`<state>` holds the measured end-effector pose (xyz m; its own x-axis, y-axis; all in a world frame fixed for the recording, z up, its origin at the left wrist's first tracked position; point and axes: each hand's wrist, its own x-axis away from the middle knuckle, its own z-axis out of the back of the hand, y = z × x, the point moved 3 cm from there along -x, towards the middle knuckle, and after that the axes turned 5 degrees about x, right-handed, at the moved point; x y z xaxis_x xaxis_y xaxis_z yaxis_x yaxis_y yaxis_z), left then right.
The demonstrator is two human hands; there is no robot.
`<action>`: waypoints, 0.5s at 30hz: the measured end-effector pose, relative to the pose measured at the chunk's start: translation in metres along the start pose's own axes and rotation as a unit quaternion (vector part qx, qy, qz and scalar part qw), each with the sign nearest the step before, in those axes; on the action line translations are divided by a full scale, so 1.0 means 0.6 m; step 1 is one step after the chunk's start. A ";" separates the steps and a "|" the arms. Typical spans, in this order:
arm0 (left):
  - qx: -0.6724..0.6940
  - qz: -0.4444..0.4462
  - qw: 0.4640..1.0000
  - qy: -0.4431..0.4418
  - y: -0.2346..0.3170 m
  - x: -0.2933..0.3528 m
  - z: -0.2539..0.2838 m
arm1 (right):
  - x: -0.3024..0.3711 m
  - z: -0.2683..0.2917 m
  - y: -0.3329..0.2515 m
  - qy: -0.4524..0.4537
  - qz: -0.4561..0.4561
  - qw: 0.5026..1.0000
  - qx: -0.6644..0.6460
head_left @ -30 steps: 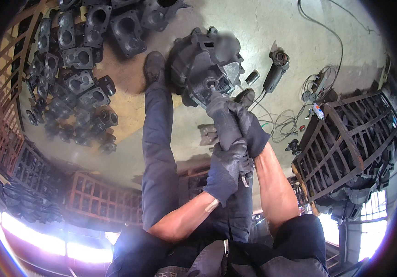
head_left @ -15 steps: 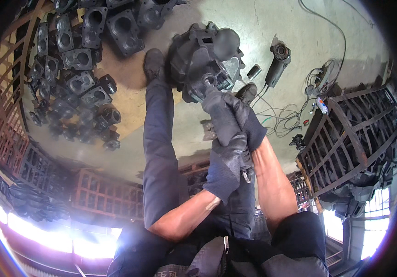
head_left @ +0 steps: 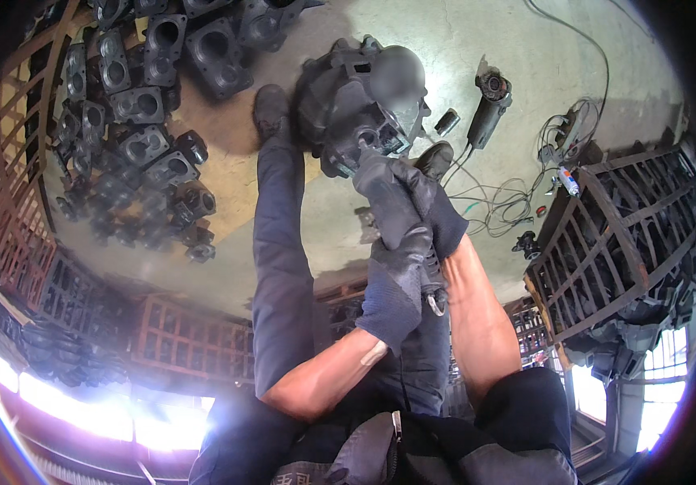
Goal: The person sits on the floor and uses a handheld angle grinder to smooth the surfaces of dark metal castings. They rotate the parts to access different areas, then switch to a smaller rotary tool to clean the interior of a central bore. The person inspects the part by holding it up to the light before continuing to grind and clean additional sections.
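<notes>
A dark cylindrical power tool, apparently a straight grinder (head_left: 390, 206), slants up from my lap with its narrow nose at an opening in a big black cast housing (head_left: 328, 113). My left hand (head_left: 400, 271), in a dark glove, is closed round the grinder's rear part. Farther forward, my right hand (head_left: 433, 202), gloved too, grips its body from the right side. A metal ring (head_left: 437, 305) hangs at the tool's back end. The housing sits on the floor between my shoes; whether the tool's tip touches the metal is hidden.
Many black castings (head_left: 142, 105) crowd the floor at left. An angle grinder (head_left: 489, 109) lies right of the housing beside a small dark block (head_left: 447, 122). Cables (head_left: 497, 210) coil on the floor near a spray can (head_left: 568, 182). A metal crate (head_left: 615, 242) stands at right.
The grinder's rear end and its ring have shifted slightly right. Both hands keep their hold, and the housing stays in nearly the same place.
</notes>
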<state>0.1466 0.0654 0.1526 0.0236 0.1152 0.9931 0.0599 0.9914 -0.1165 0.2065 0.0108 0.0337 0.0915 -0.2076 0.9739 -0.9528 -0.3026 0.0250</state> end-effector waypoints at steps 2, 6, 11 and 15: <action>0.000 -0.015 1.000 -0.006 0.003 0.006 -0.005 | 0.008 -0.001 -0.002 0.002 0.004 1.000 0.005; -0.028 -0.003 1.000 -0.002 0.004 0.008 -0.004 | -0.011 0.015 0.012 0.012 0.054 0.998 0.022; -0.020 -0.023 0.999 -0.018 0.010 -0.001 -0.007 | 0.000 0.009 -0.003 0.021 0.003 1.000 -0.004; -0.057 0.002 0.998 -0.022 0.027 0.001 -0.010 | 0.020 -0.002 -0.026 0.028 0.073 0.994 0.075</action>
<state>0.1537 0.0810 0.1512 -0.0205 0.1249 0.9920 0.1740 0.9775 -0.1194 0.2219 0.0143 0.0454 -0.0653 -0.2084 0.9759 -0.9004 -0.4092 -0.1476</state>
